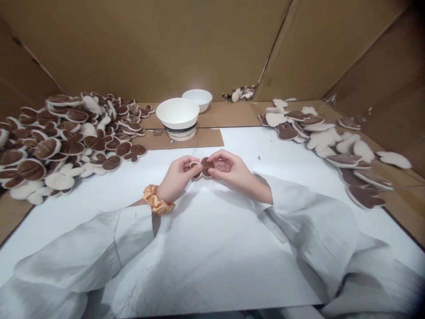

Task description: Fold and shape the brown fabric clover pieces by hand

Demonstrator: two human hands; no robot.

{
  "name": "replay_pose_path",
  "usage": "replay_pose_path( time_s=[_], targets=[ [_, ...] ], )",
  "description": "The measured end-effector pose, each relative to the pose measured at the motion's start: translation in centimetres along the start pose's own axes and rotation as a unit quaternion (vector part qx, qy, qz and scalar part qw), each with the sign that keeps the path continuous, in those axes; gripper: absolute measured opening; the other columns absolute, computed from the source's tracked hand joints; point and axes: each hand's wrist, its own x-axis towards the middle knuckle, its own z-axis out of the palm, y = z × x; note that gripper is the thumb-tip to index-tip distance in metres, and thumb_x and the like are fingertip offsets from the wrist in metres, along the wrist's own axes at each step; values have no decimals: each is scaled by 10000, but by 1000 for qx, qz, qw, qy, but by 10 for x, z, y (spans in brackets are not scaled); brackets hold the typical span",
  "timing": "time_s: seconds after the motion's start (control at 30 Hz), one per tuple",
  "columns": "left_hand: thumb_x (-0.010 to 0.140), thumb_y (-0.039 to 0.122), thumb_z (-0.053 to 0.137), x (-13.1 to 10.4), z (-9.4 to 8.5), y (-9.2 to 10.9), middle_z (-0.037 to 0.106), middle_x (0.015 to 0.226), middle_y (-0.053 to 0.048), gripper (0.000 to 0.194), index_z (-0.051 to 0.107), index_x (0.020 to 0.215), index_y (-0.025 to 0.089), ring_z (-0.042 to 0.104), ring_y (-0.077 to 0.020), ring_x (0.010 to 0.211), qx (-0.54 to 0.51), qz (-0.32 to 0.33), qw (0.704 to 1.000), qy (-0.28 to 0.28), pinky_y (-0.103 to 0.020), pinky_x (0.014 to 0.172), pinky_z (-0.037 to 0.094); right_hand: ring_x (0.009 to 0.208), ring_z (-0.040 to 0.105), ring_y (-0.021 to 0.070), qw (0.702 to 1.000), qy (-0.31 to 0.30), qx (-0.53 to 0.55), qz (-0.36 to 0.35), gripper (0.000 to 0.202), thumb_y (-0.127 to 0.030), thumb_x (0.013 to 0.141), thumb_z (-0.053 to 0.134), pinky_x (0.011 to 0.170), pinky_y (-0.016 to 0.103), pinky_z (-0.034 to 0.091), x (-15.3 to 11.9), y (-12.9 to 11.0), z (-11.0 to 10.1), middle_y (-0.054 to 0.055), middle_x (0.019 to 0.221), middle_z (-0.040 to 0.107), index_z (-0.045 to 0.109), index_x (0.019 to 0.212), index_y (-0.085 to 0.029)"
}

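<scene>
Between both hands is a small brown plush rabbit-head piece (207, 167) with a pale edge. My left hand (181, 173) pinches its left side with thumb and fingers, and an orange scrunchie (156, 200) circles that wrist. My right hand (229, 169) grips the other side, its thumb and fingertips pressed on the brown face. The piece is held just above the white table sheet (212, 248). Fingers cover part of its outline.
At the left lies a large heap of similar brown-and-white plush pieces (71, 141). A looser pile of plush pieces (323, 137) spreads along the right. Behind my hands stand a paper bowl (179, 116) wound with dark thread and a white bowl (202, 98). Cardboard walls (166, 48) enclose the table.
</scene>
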Motion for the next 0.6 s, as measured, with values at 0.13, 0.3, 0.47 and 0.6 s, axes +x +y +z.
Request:
replay_pose_path(
  time_s=[0.13,0.3,0.47,0.6],
  targets=[
    [716,287,661,-2,2,2,566,631,28,266,520,899,156,500,-83,562,-5,26,999,24,-207,557,373,670,630,131,998,23,38,44,217,-236,668,693,650,295,522,0,1,0,23,768,631,551,811,-155],
    [720,279,656,-4,2,4,574,637,26,239,510,860,151,495,-75,557,11,32,999,32,-197,548,379,623,640,130,994,48,64,80,251,-303,623,740,608,284,538,0,0,-1,19,682,648,577,714,-134],
    [729,291,642,-5,2,4,586,677,12,237,515,867,147,521,-85,586,36,32,999,27,-205,564,398,533,621,115,994,46,45,91,278,-342,626,740,558,275,537,1,-4,-2,30,641,654,576,673,-122],
    [742,299,617,-4,3,3,564,718,13,261,504,921,148,553,-102,644,9,27,999,28,-234,608,450,567,628,125,995,60,13,76,281,-363,656,714,567,275,540,1,-1,-1,34,664,644,562,689,-129]
  ],
)
